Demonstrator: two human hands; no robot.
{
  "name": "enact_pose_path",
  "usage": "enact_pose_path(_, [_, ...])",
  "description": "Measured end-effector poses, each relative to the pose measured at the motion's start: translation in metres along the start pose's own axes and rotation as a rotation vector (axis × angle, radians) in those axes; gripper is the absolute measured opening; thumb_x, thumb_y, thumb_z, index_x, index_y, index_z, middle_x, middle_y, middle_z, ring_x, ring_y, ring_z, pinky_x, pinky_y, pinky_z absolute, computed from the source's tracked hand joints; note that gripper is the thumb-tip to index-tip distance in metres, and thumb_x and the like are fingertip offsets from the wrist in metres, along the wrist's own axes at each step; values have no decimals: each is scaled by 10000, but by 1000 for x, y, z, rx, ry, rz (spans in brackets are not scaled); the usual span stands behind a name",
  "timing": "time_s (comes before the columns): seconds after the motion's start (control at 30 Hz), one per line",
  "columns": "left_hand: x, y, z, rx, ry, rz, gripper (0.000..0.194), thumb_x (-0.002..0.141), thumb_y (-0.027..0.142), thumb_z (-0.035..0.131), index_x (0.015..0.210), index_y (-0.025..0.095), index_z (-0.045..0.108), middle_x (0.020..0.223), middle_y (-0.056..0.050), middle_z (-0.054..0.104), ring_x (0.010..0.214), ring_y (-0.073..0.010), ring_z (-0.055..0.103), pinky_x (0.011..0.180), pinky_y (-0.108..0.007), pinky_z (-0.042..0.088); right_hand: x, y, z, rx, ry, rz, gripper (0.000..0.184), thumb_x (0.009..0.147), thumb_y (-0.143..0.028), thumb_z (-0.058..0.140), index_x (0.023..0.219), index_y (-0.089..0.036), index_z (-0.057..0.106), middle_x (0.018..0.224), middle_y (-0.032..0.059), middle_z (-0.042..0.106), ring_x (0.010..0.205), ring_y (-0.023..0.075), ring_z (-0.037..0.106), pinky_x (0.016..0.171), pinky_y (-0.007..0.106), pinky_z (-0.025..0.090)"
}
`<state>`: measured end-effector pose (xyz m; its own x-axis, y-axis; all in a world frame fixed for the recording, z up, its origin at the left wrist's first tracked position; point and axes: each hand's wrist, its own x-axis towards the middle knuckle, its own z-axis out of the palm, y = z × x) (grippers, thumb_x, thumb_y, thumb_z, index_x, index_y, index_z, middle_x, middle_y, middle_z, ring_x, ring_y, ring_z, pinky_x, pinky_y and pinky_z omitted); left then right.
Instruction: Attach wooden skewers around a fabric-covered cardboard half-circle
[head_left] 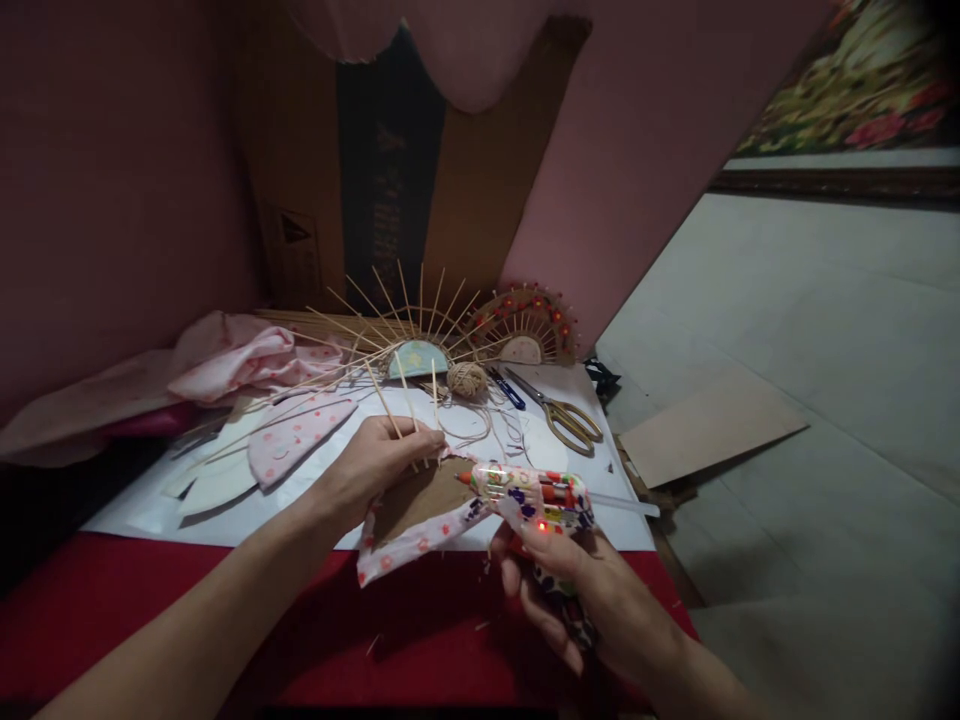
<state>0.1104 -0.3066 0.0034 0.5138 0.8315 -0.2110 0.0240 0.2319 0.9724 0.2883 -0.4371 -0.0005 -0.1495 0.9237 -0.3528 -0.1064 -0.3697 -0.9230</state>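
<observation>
My right hand (592, 580) is wrapped round a patterned hot glue gun (532, 495), its orange nozzle pointing left and a red light lit on its body. A clear glue stick (626, 505) juts from the back. My left hand (386, 455) is closed on a half-round cardboard piece (427, 500) edged with pink dotted fabric (420, 547). Three thin wooden sticks (405, 385) rise from the piece by my left fingers. The nozzle is close to the cardboard's right part; whether it touches, I cannot tell.
Behind lie a stick fan with a light blue half-circle (416, 360), a decorated fan (525, 330), a twine ball (467, 379), a blue cutter (507, 388) and scissors (562, 415). Dotted fabric pieces (300, 430) lie left. A cardboard sheet (712, 425) rests on the floor at right.
</observation>
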Motion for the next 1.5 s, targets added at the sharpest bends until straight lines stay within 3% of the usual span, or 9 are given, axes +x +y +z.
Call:
enact_pose_path(0.1, [1,-3,0,-9,-1,20,188,687,340,631,649,156,628,512,23,560,447,-98,485,446,-212,318,7,-2,5,18,7,-14,401,795,-533,521,841,-139,579,705,15,584,342,32,418,272,147,323])
enact_pose_path(0.4, [4,-12,0,6,-20,54,206,718,330,609,628,145,601,488,35,512,414,-75,429,420,-199,273,12,-9,14,-30,69,7,420,799,-555,501,726,-145,551,517,-43,489,288,30,376,242,132,303])
enact_pose_path(0.87, [0,-8,2,-4,6,75,219,716,320,617,594,144,571,484,37,505,419,-70,421,412,-186,277,12,-19,14,-30,68,67,438,813,-549,466,667,-142,533,440,-50,466,254,32,347,233,130,299])
enact_pose_path(1.13, [1,-9,2,0,16,82,187,715,303,618,630,136,615,504,28,521,429,-68,431,412,-176,294,12,-24,13,-37,51,116,411,814,-524,472,704,-135,547,556,-27,526,286,25,374,242,134,314])
enact_pose_path(1.5, [1,-10,2,-11,14,87,167,699,297,626,637,142,629,513,23,535,432,-77,437,412,-186,292,11,-25,14,-44,41,110,415,815,-533,474,682,-144,534,506,-40,506,280,32,375,235,134,329])
